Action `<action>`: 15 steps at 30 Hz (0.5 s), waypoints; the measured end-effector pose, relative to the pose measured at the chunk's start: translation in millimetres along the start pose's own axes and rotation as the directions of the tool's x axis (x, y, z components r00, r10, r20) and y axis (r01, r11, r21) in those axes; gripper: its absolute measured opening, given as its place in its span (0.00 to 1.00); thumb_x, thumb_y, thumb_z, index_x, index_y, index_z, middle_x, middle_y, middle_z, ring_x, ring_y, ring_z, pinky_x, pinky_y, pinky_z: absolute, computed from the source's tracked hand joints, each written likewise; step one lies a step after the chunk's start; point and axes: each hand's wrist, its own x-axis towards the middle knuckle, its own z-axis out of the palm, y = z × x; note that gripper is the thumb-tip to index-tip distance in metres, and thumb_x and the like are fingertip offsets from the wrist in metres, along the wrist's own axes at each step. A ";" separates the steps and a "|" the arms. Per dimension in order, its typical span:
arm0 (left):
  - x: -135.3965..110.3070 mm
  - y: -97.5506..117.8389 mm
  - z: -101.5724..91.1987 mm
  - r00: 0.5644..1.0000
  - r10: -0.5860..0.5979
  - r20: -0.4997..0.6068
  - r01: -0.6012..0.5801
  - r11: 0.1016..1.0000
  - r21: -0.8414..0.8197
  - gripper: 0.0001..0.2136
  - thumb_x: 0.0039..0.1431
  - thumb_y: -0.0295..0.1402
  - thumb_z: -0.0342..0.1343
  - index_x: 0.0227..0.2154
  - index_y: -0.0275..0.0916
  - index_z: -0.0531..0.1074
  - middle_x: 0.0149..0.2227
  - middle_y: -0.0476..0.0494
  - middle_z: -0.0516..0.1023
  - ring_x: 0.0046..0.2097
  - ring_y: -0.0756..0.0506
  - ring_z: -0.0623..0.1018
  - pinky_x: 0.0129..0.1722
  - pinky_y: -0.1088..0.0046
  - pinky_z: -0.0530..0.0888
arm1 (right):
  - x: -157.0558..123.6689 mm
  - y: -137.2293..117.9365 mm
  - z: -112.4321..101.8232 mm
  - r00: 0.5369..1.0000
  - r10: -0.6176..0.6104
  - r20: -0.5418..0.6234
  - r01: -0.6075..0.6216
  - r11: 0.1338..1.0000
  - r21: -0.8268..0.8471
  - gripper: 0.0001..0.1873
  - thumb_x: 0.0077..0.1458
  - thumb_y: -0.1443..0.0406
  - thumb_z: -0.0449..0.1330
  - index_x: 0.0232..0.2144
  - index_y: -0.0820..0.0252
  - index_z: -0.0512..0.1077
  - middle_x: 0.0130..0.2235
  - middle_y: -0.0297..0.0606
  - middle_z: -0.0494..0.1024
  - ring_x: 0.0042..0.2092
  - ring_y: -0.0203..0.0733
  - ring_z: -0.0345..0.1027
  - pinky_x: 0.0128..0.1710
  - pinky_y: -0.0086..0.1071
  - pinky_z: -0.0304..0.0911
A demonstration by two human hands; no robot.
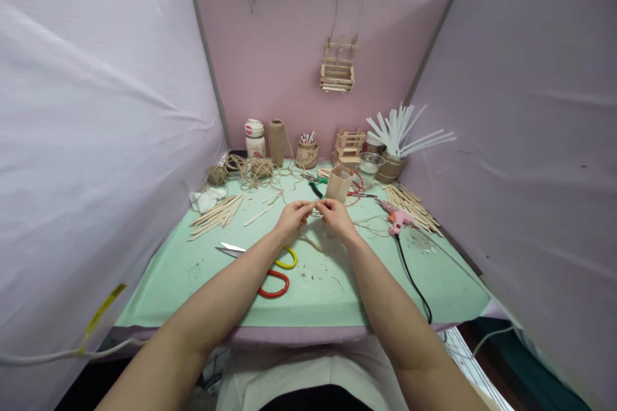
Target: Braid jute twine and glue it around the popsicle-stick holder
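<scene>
My left hand (292,218) and my right hand (334,217) meet over the middle of the table. Both are closed in a pinch, fingertip to fingertip, on thin brown twine (315,207). Just behind them stands a small cup of flat wooden sticks (339,183). A short braided piece of twine (312,243) lies on the table below my hands. Scissors with one red and one yellow handle (274,293) lie partly under my left forearm. To the right of my right hand rests a pink glue gun (399,218).
Wooden sticks lie in piles at left (218,216) and right (412,207). At the back stand tangled twine (253,170), a white bottle (255,139), a twine-wrapped bottle (276,143), a pencil cup (307,155) and white strips (398,128). A stick basket (337,77) hangs above.
</scene>
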 end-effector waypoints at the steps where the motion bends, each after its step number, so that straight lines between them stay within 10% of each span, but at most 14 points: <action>1: 0.5 -0.2 -0.7 0.999 -0.017 0.042 0.019 0.999 -0.031 0.14 0.41 0.41 0.63 0.27 0.35 0.73 0.21 0.52 0.64 0.21 0.56 0.58 0.19 0.80 0.51 | 0.1 -0.2 -0.2 1.000 0.003 -0.008 -0.003 1.000 -0.002 0.16 0.47 0.54 0.56 0.27 0.63 0.73 0.23 0.34 0.73 0.27 0.36 0.62 0.28 0.29 0.58; 15: 0.0 -2.0 -1.9 0.976 0.144 -0.163 -0.119 0.981 0.152 0.14 0.44 0.41 0.61 0.30 0.36 0.75 0.29 0.46 0.76 0.30 0.51 0.70 0.27 0.77 0.64 | -4.8 -8.1 6.8 0.977 -0.187 -0.100 0.171 0.973 -0.153 0.12 0.51 0.61 0.55 0.29 0.61 0.76 0.33 0.40 0.78 0.35 0.40 0.69 0.38 0.33 0.63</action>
